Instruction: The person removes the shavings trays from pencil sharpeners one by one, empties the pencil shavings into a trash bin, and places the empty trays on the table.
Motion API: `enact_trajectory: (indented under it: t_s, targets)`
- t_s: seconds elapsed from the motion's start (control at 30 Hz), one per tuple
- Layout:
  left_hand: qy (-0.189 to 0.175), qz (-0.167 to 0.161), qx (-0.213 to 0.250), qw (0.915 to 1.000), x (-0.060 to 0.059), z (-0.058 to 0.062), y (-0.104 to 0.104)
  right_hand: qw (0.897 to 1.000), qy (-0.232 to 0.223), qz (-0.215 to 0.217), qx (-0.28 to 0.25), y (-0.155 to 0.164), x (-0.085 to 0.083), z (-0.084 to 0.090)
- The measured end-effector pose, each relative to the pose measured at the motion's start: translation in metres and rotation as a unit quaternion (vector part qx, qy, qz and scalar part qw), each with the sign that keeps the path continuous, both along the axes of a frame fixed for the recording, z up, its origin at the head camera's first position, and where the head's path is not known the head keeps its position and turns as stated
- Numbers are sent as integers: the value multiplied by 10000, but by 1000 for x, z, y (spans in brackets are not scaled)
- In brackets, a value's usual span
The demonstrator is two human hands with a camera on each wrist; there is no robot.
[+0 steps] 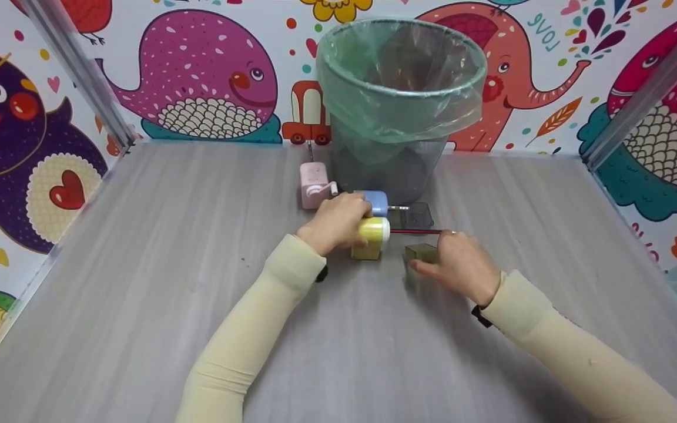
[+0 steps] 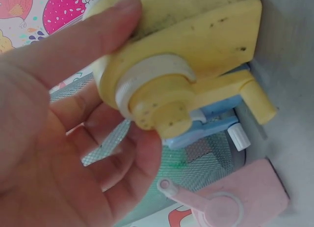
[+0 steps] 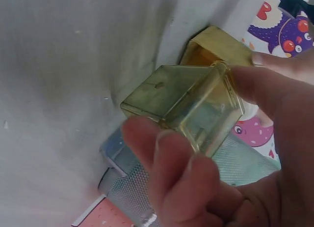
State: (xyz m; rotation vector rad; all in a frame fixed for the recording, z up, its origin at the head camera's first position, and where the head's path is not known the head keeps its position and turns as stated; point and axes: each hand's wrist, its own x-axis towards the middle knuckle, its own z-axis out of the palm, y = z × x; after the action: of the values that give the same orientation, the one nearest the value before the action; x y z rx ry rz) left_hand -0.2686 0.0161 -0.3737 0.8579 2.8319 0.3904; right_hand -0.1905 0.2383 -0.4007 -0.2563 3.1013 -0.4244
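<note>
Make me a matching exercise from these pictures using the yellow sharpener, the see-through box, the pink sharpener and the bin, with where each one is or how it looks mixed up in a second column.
Things:
1. yellow sharpener
2. see-through box
3. pink sharpener
4. bin

Places and states:
A. lined with a green bag
B. held in the right hand
C. standing on the tabletop, leftmost sharpener in the head view
D. held by the left hand

Right pairs: 1-D, 2-B, 3-C, 4-A
</note>
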Motion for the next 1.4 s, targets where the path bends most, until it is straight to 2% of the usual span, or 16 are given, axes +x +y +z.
enact_trajectory:
  t_s: [0.17,0.47,0.83,1.1,1.4]
  targets:
    - [80,-42,1,10000,0,0,0,9998,-148,-122,65,-1,-4,-3]
    - [122,-57,7,9999,0,-1,1,9973,523,-52,520,-7,-6,-12]
    - [-4,-35,-38,10000,1,1,1,9968,291,-284,683,-14,-13,-17]
    - [28,-32,-106,9999,1,2,1,9910,764,-48,1101,-17,-16,-21]
    - [141,-77,-129,9998,1,1,1,9822,1312,11,1345,-18,-18,-28]
